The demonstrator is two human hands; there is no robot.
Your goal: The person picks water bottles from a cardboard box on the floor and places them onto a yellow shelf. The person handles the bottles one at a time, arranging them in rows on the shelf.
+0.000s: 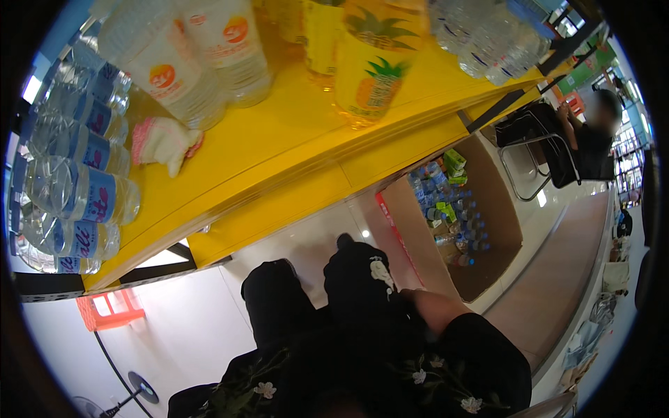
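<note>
My bare right arm comes out of a black sleeve, with my right hand (414, 299) low beside my right thigh. Its fingers are hidden, and whether it holds anything does not show. My left hand is out of view. In front of me, a yellow table (279, 132) carries drink bottles. A yellow bottle with a pineapple picture (376, 87) stands near its front edge. Clear bottles with white and orange labels (164, 73) are to the left. Beside them lies a crumpled white glove with a pink edge (162, 144). Water bottles with blue labels (83, 191) fill the left end.
A large open cardboard box (491, 240) on the floor at right holds several bottles and green packs. More clear bottles (481, 45) stand on the table's far right. A person in black (598, 150) sits beyond a black chair (533, 139). An orange stool (111, 310) is at left.
</note>
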